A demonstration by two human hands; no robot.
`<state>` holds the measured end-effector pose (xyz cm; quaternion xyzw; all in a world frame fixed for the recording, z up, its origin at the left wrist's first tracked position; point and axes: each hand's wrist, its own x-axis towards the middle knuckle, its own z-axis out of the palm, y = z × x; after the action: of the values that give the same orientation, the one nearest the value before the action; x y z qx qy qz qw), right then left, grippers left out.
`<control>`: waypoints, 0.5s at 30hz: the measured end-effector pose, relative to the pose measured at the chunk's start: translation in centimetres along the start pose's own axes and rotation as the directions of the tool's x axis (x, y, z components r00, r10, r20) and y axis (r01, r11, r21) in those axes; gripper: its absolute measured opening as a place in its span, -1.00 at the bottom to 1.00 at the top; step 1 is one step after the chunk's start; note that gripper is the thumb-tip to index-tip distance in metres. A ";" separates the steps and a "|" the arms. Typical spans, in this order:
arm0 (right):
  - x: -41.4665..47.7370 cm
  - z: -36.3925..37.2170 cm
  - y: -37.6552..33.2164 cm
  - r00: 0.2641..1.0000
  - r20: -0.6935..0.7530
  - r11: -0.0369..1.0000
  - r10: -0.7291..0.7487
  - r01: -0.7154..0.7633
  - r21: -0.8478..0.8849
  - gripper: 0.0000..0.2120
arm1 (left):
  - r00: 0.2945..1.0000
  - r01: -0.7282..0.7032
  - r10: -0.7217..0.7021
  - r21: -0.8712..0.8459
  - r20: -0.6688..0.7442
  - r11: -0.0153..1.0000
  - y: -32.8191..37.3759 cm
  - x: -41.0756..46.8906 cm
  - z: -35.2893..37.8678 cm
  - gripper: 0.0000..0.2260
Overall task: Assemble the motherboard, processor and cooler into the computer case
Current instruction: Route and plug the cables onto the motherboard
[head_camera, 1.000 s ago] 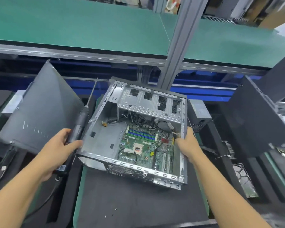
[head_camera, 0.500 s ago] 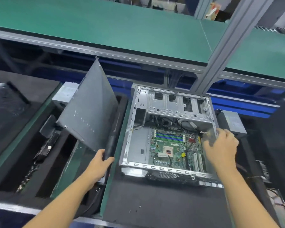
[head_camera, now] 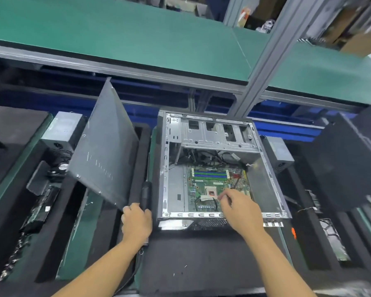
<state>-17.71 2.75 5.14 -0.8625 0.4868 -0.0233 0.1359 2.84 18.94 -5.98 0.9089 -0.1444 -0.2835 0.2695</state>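
Observation:
The open grey computer case [head_camera: 272, 181] lies on a black foam mat, its open side up. A green motherboard [head_camera: 204, 181] with blue memory slots sits inside, and its processor socket [head_camera: 210, 192] shows near the middle. My right hand [head_camera: 241, 210] reaches over the case's near rim onto the board, curled fingertips just right of the socket; whether they pinch anything is unclear. My left hand [head_camera: 136, 221] grips the black electric screwdriver [head_camera: 145, 195], which stands against the case's left wall. No cooler is recognisable.
A grey side panel [head_camera: 104, 151] leans tilted left of the case. Power supply boxes sit at the left [head_camera: 62, 133] and right [head_camera: 280, 151]. A dark case [head_camera: 343, 168] stands at the right. A green shelf and an aluminium post [head_camera: 266, 61] rise behind.
My right hand left the case's right wall and moved down into the case onto the motherboard. The left hand stayed on the screwdriver. The view shifted so the case sits centred.

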 end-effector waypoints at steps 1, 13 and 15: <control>0.0 0.0 0.0 1.000 0.000 1.000 0.003 -0.003 -0.002 -0.75 | 0.999 -0.028 0.028 -0.013 -0.021 1.000 -0.4 0.3 -0.2 -0.70; -0.1 -0.3 -0.7 0.998 -0.011 0.998 0.067 -0.067 0.019 -0.74 | 0.994 -0.085 0.081 0.055 0.072 0.995 -2.5 2.8 -1.1 -0.49; -0.6 -0.4 -0.8 0.997 -0.065 0.996 0.034 -0.028 0.085 -0.76 | 0.992 -0.101 0.102 -0.017 0.076 0.995 -2.7 3.0 -1.3 -0.48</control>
<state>-17.43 3.57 5.84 -0.8472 0.5030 -0.0702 0.1563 6.34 20.40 -7.94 0.8870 -0.1987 -0.3053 0.2837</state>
